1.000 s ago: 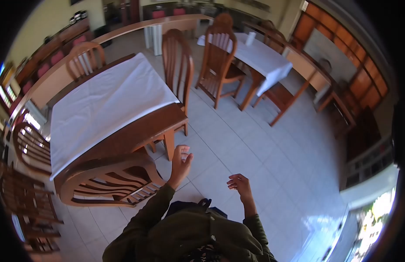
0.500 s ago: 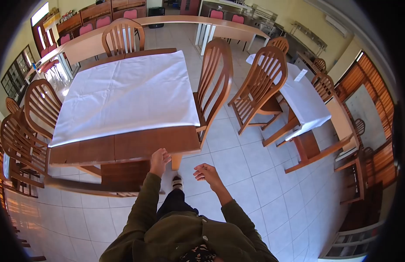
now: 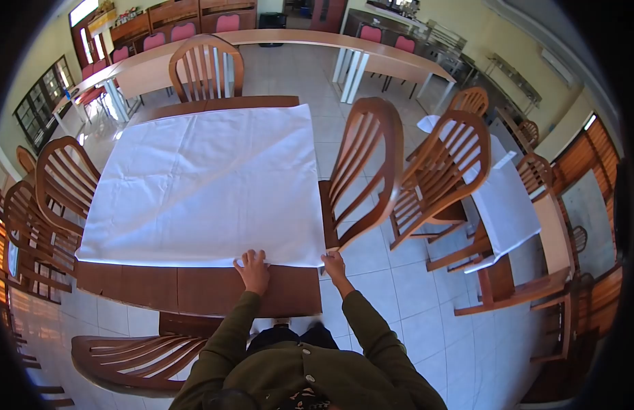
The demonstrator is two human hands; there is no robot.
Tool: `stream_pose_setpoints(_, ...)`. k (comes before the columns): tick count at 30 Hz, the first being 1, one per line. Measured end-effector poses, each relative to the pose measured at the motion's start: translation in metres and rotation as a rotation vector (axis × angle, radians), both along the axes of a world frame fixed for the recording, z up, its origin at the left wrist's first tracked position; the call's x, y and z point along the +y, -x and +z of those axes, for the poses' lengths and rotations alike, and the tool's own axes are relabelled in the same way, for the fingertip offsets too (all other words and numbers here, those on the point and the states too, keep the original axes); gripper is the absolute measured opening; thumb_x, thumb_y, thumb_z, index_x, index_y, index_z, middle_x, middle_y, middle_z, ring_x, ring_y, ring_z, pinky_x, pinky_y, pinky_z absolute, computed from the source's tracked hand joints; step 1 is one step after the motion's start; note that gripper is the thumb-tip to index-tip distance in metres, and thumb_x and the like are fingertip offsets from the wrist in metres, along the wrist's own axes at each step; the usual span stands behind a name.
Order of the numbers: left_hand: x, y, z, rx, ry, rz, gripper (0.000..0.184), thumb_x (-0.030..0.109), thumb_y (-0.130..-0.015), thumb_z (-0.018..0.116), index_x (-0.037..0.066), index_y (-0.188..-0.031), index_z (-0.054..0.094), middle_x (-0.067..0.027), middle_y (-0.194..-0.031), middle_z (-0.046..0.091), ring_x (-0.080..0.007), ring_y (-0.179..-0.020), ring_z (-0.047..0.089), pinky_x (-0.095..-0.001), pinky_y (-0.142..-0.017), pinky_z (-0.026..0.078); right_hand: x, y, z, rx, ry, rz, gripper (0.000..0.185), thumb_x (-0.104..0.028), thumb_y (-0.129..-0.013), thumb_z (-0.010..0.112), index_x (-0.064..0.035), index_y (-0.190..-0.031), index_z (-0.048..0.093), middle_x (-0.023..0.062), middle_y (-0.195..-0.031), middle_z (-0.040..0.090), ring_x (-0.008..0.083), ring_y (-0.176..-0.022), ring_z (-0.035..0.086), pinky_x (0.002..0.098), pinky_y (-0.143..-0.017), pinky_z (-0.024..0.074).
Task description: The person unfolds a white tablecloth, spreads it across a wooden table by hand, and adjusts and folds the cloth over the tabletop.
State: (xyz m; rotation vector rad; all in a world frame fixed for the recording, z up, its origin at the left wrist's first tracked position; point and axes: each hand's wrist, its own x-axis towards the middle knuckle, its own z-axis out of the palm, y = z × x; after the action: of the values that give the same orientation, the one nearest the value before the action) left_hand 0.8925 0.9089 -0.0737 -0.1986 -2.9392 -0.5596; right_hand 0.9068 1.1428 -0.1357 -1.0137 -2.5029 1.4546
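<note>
A white tablecloth point(image 3: 207, 184) lies over most of the wooden table point(image 3: 125, 281), leaving a bare strip of wood along the near edge. At the cloth's near hem, my left hand point(image 3: 252, 272) has its fingers bent over the edge, pinching the fabric. My right hand point(image 3: 336, 265) is closed on the near right corner of the cloth, at the table's right side. The fabric shows light creases and lies mostly flat.
Wooden chairs stand around the table, one close on the right point(image 3: 371, 171) and one at the near left point(image 3: 136, 362). Further right is another table with a white cloth point(image 3: 505, 198). A long curved counter point(image 3: 289, 37) with pink chairs runs across the back.
I have stepped closer to the table. Both hands, held off the cloth before, have reached forward and taken hold of its near edge and right corner.
</note>
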Motion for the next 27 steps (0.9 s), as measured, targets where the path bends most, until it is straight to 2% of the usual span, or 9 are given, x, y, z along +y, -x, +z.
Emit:
stream_pose_setpoints(2, 0.0, 0.005, 0.0, 0.062, 0.037, -0.023, 0.021, 0.009, -0.067, 0.058, 0.012, -0.086, 0.05, -0.005, -0.089, 0.045, -0.0241, -0.093, 0.042, -0.0544, -0.085, 0.024, 0.001, 0.018, -0.002, -0.02, 0.11, 0.018, 0.037, -0.026, -0.068, 0.061, -0.0007, -0.094, 0.054, 0.0114, -0.086, 0.058, 0.0233, -0.079, 0.056, 0.031, -0.07, 0.0427)
stream_pose_setpoints(5, 0.0, 0.009, 0.007, -0.052, 0.035, -0.013, 0.019, 0.007, -0.066, 0.056, 0.012, -0.084, 0.05, -0.0062, -0.088, 0.047, -0.025, -0.093, 0.044, -0.0536, -0.085, 0.025, 0.0, 0.035, 0.005, 0.018, 0.006, 0.061, 0.035, -0.026, -0.067, 0.062, -0.0014, -0.09, 0.055, 0.0106, -0.078, 0.058, 0.023, -0.071, 0.056, 0.0322, -0.066, 0.0427)
stream_pose_setpoints(6, 0.0, 0.009, 0.012, -0.095, 0.019, -0.002, 0.019, 0.006, -0.066, 0.055, 0.012, -0.083, 0.05, -0.0062, -0.087, 0.047, -0.025, -0.092, 0.044, -0.0531, -0.084, 0.026, -0.002, 0.038, 0.006, 0.177, -0.126, 0.075, 0.026, -0.02, -0.068, 0.062, -0.0004, -0.083, 0.053, 0.0085, -0.069, 0.056, 0.0191, -0.063, 0.053, 0.0315, -0.06, 0.0419)
stream_pose_setpoints(11, -0.013, -0.001, 0.039, -0.448, 0.041, 0.009, 0.014, 0.006, -0.068, 0.052, 0.01, -0.081, 0.05, -0.007, -0.087, 0.048, -0.0257, -0.092, 0.047, -0.0518, -0.08, 0.032, -0.023, 0.018, 0.087, 0.557, 0.183, 0.255, 0.006, -0.005, -0.078, 0.054, -0.0025, -0.083, 0.051, -0.0012, -0.067, 0.05, 0.0039, -0.059, 0.044, 0.0187, -0.052, 0.0368)
stream_pose_setpoints(12, -0.022, -0.003, 0.032, -0.497, -0.063, -0.041, 0.013, 0.011, -0.071, 0.051, 0.008, -0.084, 0.051, -0.0086, -0.09, 0.051, -0.0243, -0.089, 0.05, -0.0444, -0.075, 0.038, -0.03, 0.017, 0.082, 0.607, 0.149, 0.331, 0.009, -0.006, -0.077, 0.054, -0.0024, -0.085, 0.051, -0.0021, -0.067, 0.047, 0.0029, -0.059, 0.042, 0.0184, -0.052, 0.0363)
stream_pose_setpoints(15, -0.02, 0.013, 0.032, -0.475, -0.855, -0.149, 0.023, 0.02, -0.074, 0.053, 0.006, -0.093, 0.051, -0.0104, -0.092, 0.053, -0.0247, -0.087, 0.052, -0.0356, -0.073, 0.041, -0.052, -0.002, 0.157, 0.594, 0.355, 0.69, 0.01, -0.007, -0.079, 0.053, 0.0016, -0.083, 0.051, 0.0035, -0.072, 0.051, 0.009, -0.07, 0.047, 0.0227, -0.064, 0.0395)
stream_pose_setpoints(16, -0.002, 0.017, 0.072, -0.618, -1.058, 0.074, 0.033, 0.024, -0.075, 0.054, 0.004, -0.101, 0.048, -0.0147, -0.091, 0.055, -0.0256, -0.084, 0.054, -0.0306, -0.071, 0.042, -0.058, -0.003, 0.148, 0.633, 0.275, 0.804, 0.01, -0.006, -0.078, 0.052, 0.0016, -0.084, 0.053, 0.0089, -0.077, 0.055, 0.0139, -0.072, 0.053, 0.0255, -0.066, 0.0418)
stream_pose_setpoints(22, 0.061, 0.03, 0.136, -0.003, -0.355, 0.202, 0.056, 0.014, -0.067, 0.064, 0.002, -0.114, 0.034, -0.0224, -0.106, 0.041, -0.0342, -0.091, 0.05, -0.0411, -0.071, 0.043, -0.068, -0.013, 0.178, 0.421, 0.088, 1.434, 0.018, -0.007, -0.072, 0.052, -0.0023, -0.088, 0.056, 0.0141, -0.082, 0.058, 0.0303, -0.077, 0.055, 0.0355, -0.068, 0.0434)
stream_pose_setpoints(27, 0.038, 0.043, 0.095, -0.117, -0.045, 0.33, 0.068, 0.011, -0.064, 0.066, 0.005, -0.121, 0.028, -0.022, -0.114, 0.033, -0.0382, -0.097, 0.045, -0.0439, -0.073, 0.042, -0.061, -0.026, 0.171, 0.326, 0.085, 1.557, 0.015, -0.01, -0.07, 0.053, -0.0049, -0.084, 0.057, 0.0128, -0.08, 0.058, 0.0301, -0.074, 0.055, 0.0361, -0.067, 0.0426)
